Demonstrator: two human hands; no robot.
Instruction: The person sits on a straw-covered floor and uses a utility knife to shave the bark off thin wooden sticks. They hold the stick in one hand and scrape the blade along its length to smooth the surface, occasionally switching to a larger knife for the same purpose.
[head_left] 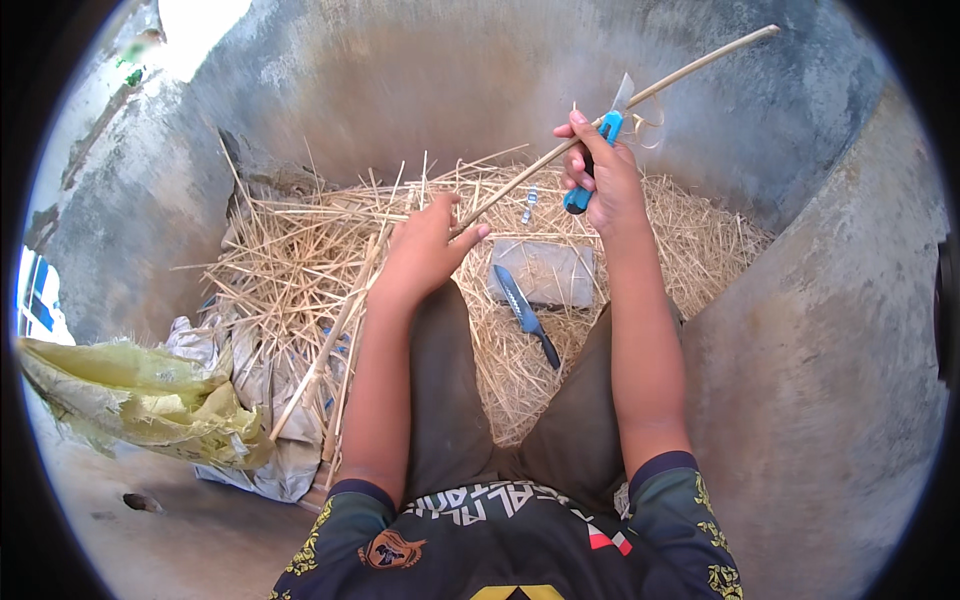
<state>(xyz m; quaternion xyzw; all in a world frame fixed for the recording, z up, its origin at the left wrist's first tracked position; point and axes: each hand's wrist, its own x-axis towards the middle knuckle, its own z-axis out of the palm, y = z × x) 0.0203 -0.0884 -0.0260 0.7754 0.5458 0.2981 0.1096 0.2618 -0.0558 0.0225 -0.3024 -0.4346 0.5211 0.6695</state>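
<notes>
A long, thin bamboo stick [700, 62] slants up to the right across my front. Its lower end lies between the thumb and fingers of my left hand [425, 245], which closes loosely around it. My right hand [605, 180] grips a blue utility knife [612, 125] with the blade out, pointing up against the stick. The right thumb presses beside the stick near the blade. A thin curled shaving [650, 128] hangs there. Between my knees, a knife with a dark blade and black handle [524, 312] leans against a grey block [555, 270].
Pale shavings [700, 220] cover the ground ahead, with a heap of thin sticks [290, 270] to the left. A torn yellowish sack [150, 400] lies at far left beside crumpled grey sheeting [290, 460]. Curved grey walls [450, 90] surround me closely.
</notes>
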